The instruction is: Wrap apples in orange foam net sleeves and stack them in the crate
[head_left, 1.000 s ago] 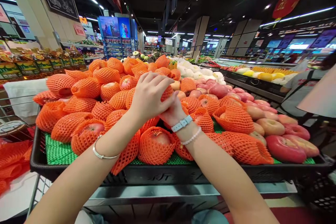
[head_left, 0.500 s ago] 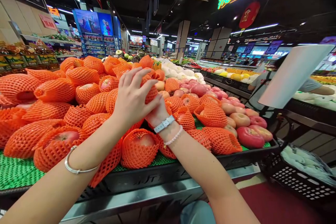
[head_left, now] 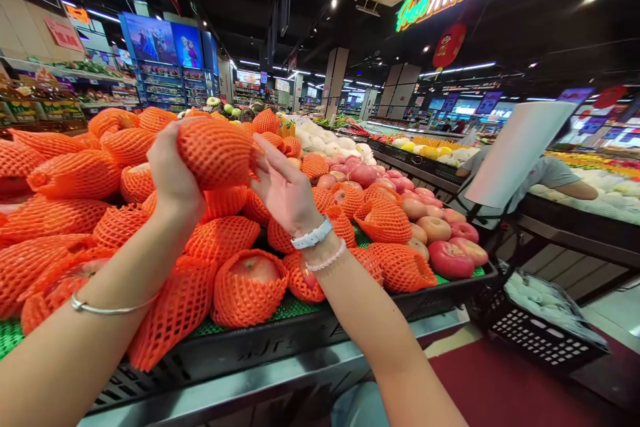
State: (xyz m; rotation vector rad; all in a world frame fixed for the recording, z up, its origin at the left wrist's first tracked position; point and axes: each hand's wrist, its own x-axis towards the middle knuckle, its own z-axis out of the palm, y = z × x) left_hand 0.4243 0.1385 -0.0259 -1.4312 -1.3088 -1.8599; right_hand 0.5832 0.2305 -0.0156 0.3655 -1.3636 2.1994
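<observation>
An apple in an orange foam net [head_left: 217, 153] is raised above the pile. My left hand [head_left: 175, 170] is wrapped round its left side and holds it. My right hand [head_left: 285, 190], palm up with its fingers stretched out, is at the apple's right end; its fingertips are partly hidden there, and I cannot tell whether they press on the net. Beneath both hands lie more net-wrapped apples [head_left: 250, 287] on a green mat [head_left: 300, 303] in a black crate [head_left: 280, 340].
Unwrapped red apples [head_left: 450, 259] fill the crate's right side. A white roll [head_left: 515, 153] stands on a holder to the right, with a person in grey [head_left: 555, 173] behind it. A black basket [head_left: 550, 340] sits lower right. A metal rail [head_left: 225, 383] runs along the front.
My hands have moved apart. My left hand has shifted left with the net-wrapped apple, now in plain sight, and my right hand has turned palm up. The view has swung slightly right.
</observation>
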